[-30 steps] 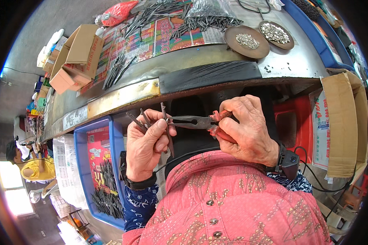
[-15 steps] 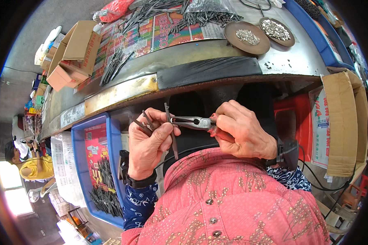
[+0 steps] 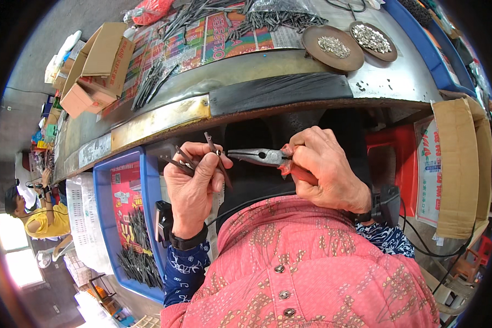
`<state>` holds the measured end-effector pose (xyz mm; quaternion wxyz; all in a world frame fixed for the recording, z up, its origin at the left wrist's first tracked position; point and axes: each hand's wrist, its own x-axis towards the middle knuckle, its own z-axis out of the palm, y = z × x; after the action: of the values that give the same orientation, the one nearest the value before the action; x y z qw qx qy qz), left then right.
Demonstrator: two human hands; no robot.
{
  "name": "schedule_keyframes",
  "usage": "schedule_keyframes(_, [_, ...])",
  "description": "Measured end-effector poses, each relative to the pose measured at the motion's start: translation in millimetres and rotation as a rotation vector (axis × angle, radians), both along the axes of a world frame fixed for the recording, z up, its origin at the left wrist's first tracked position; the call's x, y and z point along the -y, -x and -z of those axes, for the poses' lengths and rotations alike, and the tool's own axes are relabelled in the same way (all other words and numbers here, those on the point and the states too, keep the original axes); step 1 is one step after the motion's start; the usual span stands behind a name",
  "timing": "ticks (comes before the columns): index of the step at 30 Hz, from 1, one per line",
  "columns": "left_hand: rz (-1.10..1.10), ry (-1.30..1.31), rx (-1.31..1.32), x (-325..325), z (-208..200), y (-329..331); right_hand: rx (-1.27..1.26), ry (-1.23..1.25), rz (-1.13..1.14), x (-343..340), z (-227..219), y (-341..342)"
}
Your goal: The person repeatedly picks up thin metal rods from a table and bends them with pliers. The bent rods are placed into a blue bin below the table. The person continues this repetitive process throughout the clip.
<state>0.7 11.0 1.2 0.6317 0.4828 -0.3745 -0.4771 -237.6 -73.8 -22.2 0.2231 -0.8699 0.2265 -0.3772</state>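
Observation:
My left hand point(image 3: 190, 183) is closed around several thin dark strips. One strip point(image 3: 211, 144) stands out between thumb and fingertips, with a small shiny metal piece point(image 3: 218, 152) partway along it. My right hand point(image 3: 325, 169) grips a pair of pliers point(image 3: 265, 157) with grey jaws and red handles. The jaws look nearly together and point left at the strip, their tips just short of it. Both hands are in front of the bench edge, above my lap. The strips' lower ends are partly hidden by my left fingers.
Two brown dishes point(image 3: 311, 41) of small metal pieces sit on the bench point(image 3: 257, 65), near heaps of dark strips point(image 3: 281, 21). A blue crate point(image 3: 101, 218) with more strips is at left. Cardboard boxes point(image 3: 106, 60) flank me. A co-worker in yellow point(image 3: 41, 221) is far left.
The pliers' jaws have come off the strip and closed up. My left hand has shifted left with the strips, and the held strip is tilted more.

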Motion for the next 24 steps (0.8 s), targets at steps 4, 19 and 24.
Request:
schedule_keyframes(4, [0.060, -0.081, -0.148, -2.3, -1.2, -4.1, -0.045, 0.161, 0.067, -3.2, -2.5, -3.7])
schedule_keyframes(19, [0.176, -0.050, -0.210, -5.8, 0.2, -0.6, -0.033, 0.017, -0.053, -3.5, 6.1, -1.2])
schedule_keyframes(24, [0.025, 0.082, 0.457, -11.7, 3.4, 6.5, 0.019, -0.564, -0.337, 0.8, 12.8, 1.8])
